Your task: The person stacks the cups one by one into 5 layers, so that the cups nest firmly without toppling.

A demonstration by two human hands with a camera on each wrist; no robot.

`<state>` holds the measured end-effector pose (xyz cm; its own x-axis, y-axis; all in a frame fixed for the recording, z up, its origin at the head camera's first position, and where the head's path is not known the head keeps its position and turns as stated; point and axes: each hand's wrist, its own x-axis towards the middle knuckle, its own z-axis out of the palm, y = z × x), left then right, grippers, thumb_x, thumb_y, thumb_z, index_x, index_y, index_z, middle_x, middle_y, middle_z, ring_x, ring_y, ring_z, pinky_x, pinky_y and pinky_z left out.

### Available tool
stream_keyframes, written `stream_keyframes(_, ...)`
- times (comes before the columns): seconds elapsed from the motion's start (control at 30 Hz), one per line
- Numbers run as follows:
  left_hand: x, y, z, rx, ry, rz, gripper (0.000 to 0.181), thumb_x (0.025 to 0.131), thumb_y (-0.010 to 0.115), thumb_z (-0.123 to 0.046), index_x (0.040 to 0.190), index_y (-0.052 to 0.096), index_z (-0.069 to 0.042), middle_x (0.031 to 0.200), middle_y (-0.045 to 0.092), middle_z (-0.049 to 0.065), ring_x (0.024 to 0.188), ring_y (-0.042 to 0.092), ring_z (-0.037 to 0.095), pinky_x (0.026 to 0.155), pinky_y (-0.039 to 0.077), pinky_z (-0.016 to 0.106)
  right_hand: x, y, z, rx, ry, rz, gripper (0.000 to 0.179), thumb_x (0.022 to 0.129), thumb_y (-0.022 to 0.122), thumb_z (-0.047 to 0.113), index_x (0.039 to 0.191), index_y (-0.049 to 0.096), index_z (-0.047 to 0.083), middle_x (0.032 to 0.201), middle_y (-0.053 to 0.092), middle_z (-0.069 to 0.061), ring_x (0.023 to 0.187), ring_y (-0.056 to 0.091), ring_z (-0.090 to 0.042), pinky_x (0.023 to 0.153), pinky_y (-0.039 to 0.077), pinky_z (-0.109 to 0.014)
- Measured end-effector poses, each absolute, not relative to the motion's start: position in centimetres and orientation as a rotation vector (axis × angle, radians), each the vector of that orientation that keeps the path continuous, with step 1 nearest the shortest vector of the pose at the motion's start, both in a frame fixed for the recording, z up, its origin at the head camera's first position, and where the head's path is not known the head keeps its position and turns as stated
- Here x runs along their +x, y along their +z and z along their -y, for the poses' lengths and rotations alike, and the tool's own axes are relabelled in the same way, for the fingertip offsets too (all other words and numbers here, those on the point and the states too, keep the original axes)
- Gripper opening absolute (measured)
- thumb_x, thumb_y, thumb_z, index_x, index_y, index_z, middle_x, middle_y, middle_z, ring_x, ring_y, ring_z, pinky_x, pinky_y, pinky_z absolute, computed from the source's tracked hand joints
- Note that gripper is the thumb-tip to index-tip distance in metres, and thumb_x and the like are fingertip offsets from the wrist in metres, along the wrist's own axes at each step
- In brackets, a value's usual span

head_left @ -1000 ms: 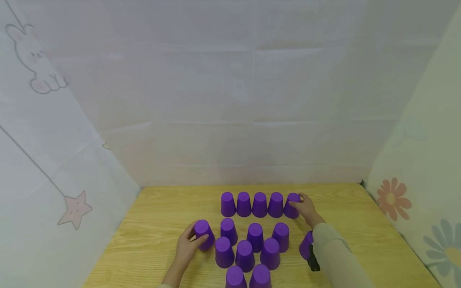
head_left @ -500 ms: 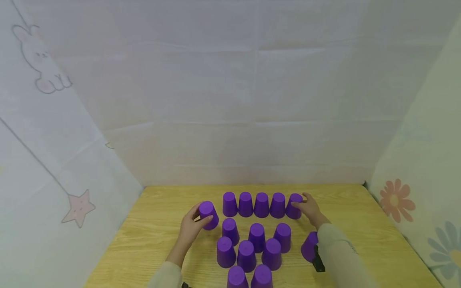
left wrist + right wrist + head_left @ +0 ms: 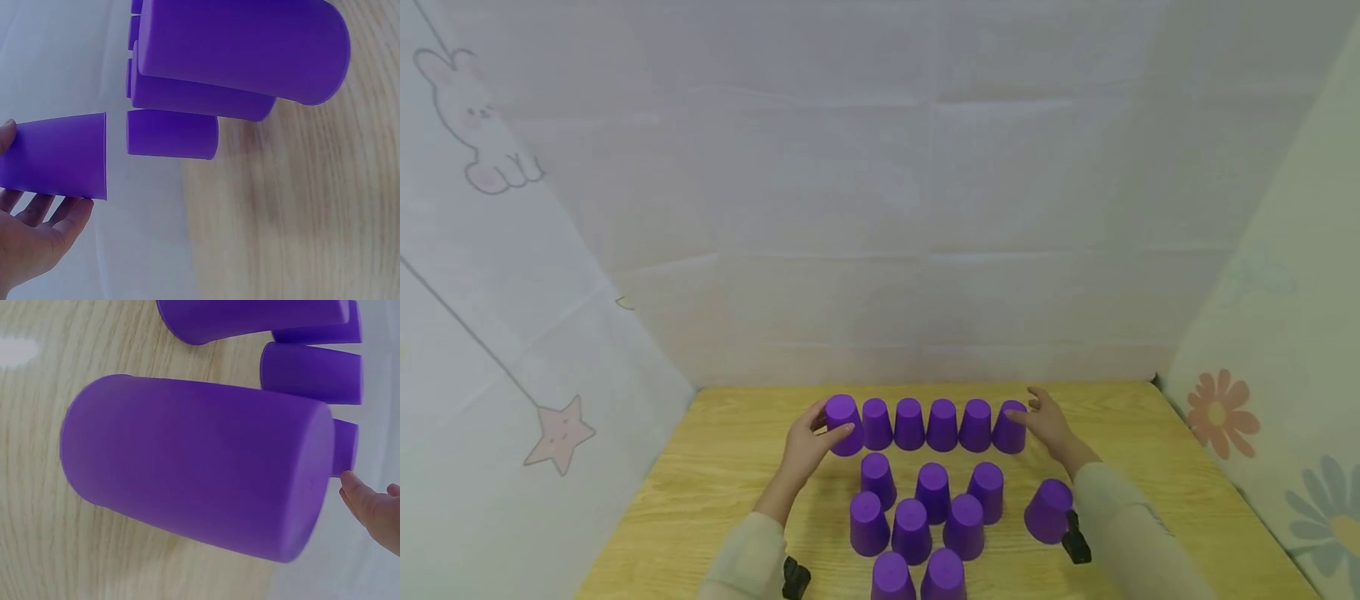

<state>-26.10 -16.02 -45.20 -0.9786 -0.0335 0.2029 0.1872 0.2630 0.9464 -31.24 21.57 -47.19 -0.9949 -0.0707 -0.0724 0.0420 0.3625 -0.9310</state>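
Observation:
My left hand (image 3: 805, 448) holds an upside-down purple cup (image 3: 844, 427) at the left end of a back row of matching cups. In the left wrist view, fingers lie under one side of that cup (image 3: 56, 156) and the thumb on the other, its rim raised above the table. My right hand (image 3: 1051, 427) is beside the row's right-end cup (image 3: 1009, 435), thumb overlapping it and fingers extended. The right wrist view has this hand (image 3: 378, 515) with a fingertip right at the cup's (image 3: 344, 449) edge; a nearer cup (image 3: 194, 462) hides most of it.
Several more inverted purple cups (image 3: 911, 532) stand in front of the back row on the wooden table (image 3: 700, 500). A lone cup (image 3: 1048, 512) stands by the right forearm. Pale cloth (image 3: 880, 250) hangs behind and at both sides.
My left hand has carried its cup from the front left up and back, to the left end of the back row. My right hand has eased slightly off the right-end cup.

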Motion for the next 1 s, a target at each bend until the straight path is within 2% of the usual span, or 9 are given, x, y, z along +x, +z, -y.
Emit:
stream_keyframes(0.27,-27.0,-44.1,15.1,-0.141,-1.761,2.385,0.059,0.069,0.072,-0.028,0.122,0.049,-0.013,0.114,0.053,0.010,0.106,0.045,0.030,0.082,0.042,0.044,-30.3,-45.9,-21.5,-0.081,-1.695,-2.524,0.077,0.080,0.061,0.018,0.135,0.011,-0.004,0.130,0.019,-0.034,0.118,0.018,-0.047,0.092,0.025,-0.053)
stream_keyframes(0.47,-27.8,-43.2,14.2,-0.172,-1.763,2.406,0.058,0.069,0.072,-0.029,0.121,0.050,-0.016,0.114,0.052,0.007,0.105,0.046,0.029,0.081,0.042,0.046,-29.2,-45.1,-21.3,-0.161,-1.705,-2.546,0.076,0.080,0.062,0.018,0.135,0.014,-0.003,0.130,0.022,-0.032,0.118,0.020,-0.047,0.092,0.026,-0.054)
stream_keyframes(0.8,-29.5,-43.0,12.6,-0.238,-1.793,2.406,0.061,0.070,0.071,-0.027,0.123,0.047,-0.010,0.114,0.051,0.013,0.104,0.047,0.031,0.081,0.042,0.043,-26.5,-44.3,-20.1,-0.249,-1.751,-2.539,0.077,0.076,0.066,0.023,0.134,0.021,0.003,0.130,0.030,-0.027,0.118,0.027,-0.041,0.093,0.026,-0.053)
stream_keyframes(1.0,-30.5,-42.8,11.3,-0.257,-1.790,2.434,0.064,0.071,0.071,-0.028,0.126,0.044,-0.008,0.116,0.050,0.014,0.106,0.046,0.031,0.084,0.041,0.041,-24.2,-44.3,-19.2,-0.363,-1.812,-2.474,0.072,0.077,0.066,0.020,0.133,0.025,0.004,0.129,0.031,-0.026,0.118,0.028,-0.040,0.093,0.024,-0.054)
